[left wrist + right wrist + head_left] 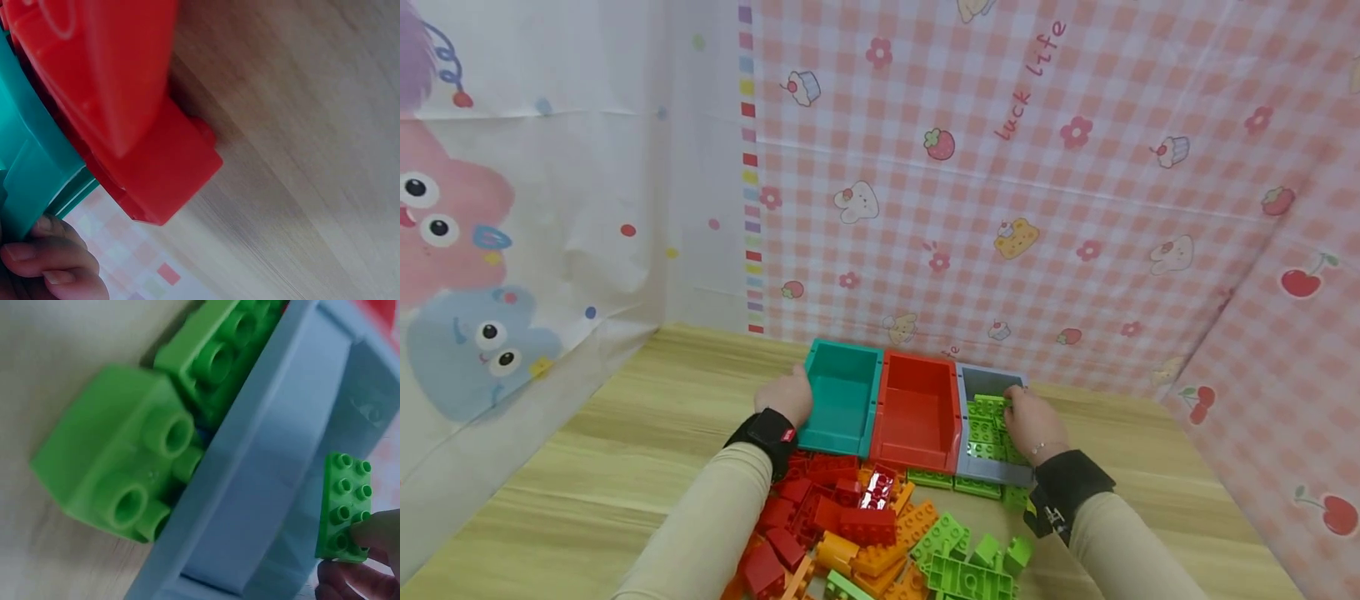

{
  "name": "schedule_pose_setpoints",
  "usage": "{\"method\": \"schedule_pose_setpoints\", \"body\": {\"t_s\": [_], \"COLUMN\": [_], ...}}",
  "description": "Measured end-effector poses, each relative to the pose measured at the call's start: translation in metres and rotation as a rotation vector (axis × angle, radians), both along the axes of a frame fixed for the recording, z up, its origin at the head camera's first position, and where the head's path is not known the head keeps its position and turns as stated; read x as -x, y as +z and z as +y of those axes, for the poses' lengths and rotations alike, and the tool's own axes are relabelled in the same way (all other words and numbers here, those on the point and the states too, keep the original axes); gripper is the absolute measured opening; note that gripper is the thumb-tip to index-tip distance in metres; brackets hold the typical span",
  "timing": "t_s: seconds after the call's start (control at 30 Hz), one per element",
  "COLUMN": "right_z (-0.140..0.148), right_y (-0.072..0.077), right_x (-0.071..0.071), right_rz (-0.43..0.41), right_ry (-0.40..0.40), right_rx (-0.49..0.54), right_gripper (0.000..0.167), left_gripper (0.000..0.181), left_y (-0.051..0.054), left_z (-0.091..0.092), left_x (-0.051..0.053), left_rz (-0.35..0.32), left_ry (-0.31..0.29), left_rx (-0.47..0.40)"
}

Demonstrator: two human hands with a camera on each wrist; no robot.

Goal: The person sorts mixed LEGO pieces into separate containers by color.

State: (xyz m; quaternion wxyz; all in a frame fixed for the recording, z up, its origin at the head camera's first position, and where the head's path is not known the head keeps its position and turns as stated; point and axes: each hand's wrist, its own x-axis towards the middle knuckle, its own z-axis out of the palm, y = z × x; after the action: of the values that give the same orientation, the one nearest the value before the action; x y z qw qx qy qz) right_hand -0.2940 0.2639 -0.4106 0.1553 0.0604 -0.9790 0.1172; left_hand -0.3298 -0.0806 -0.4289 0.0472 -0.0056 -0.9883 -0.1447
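Observation:
Three joined bins stand side by side in the head view: teal [842,392], red [917,417] and grey-blue [996,472]. At the outer left side of the teal bin, my left hand [786,396] grips its edge; the left wrist view shows the curled fingers [59,253] against the teal plastic. My right hand [1037,418] is over the right side of the grey-blue bin. It pinches a green toy building brick [337,494] between thumb and fingers, as the right wrist view shows. More green bricks [983,429] lie inside that bin.
In front of the bins spreads a loose pile of red bricks [868,525], orange bricks [917,521] and green bricks [970,575]. Several green bricks touch or nearly touch the grey-blue bin's front. A pink checked cloth [1000,183] hangs behind the wooden table [625,425].

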Motion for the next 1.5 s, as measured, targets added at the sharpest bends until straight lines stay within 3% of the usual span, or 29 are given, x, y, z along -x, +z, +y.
{"method": "schedule_pose_setpoints", "body": {"t_s": [0.13, 0.3, 0.43, 0.57, 0.77, 0.87, 0.93, 1.07, 1.2, 1.33, 1.5], "right_z": [-0.004, -0.008, -0.011, -0.012, -0.011, -0.011, -0.011, -0.012, -0.014, -0.011, -0.001], "right_y": [-0.004, -0.008, -0.012, -0.013, -0.015, -0.013, -0.011, -0.007, -0.002, 0.0, -0.009], "right_x": [0.013, 0.027, 0.034, 0.032, 0.028, 0.021, 0.013, -0.009, -0.036, -0.057, -0.07], "right_rz": [0.015, -0.075, -0.158, -0.192, -0.242, -0.301, -0.293, -0.188, -0.111, -0.139, -0.207], "right_ry": [-0.02, -0.065, -0.087, -0.061, 0.039, 0.112, 0.164, 0.27, 0.36, 0.388, 0.464], "right_rx": [-0.086, -0.115, -0.121, -0.147, -0.245, -0.212, -0.153, -0.075, -0.057, -0.023, -0.052], "right_gripper": [0.018, 0.024, 0.016, 0.008, 0.015, 0.025, 0.031, 0.035, 0.029, 0.016, 0.012], "left_gripper": [0.031, 0.033, 0.034, 0.035, 0.036, 0.037, 0.036, 0.035, 0.039, 0.041, 0.041], "left_y": [0.001, -0.001, -0.003, -0.002, -0.004, -0.007, -0.007, -0.003, -0.001, -0.002, -0.004], "left_z": [0.0, 0.0, 0.0, 0.001, 0.001, 0.0, 0.0, -0.001, -0.001, -0.002, -0.001], "left_x": [-0.001, -0.001, 0.001, 0.001, 0.001, 0.003, 0.003, 0.004, 0.005, 0.005, 0.004], "left_rz": [0.016, 0.009, 0.001, -0.004, -0.003, -0.002, -0.001, -0.007, -0.018, -0.023, -0.021], "left_ry": [0.0, 0.002, 0.01, 0.008, 0.004, 0.003, 0.003, 0.003, -0.001, -0.008, -0.018], "left_rx": [0.006, 0.012, 0.014, 0.012, 0.008, 0.011, 0.002, -0.017, -0.01, -0.009, -0.006]}}
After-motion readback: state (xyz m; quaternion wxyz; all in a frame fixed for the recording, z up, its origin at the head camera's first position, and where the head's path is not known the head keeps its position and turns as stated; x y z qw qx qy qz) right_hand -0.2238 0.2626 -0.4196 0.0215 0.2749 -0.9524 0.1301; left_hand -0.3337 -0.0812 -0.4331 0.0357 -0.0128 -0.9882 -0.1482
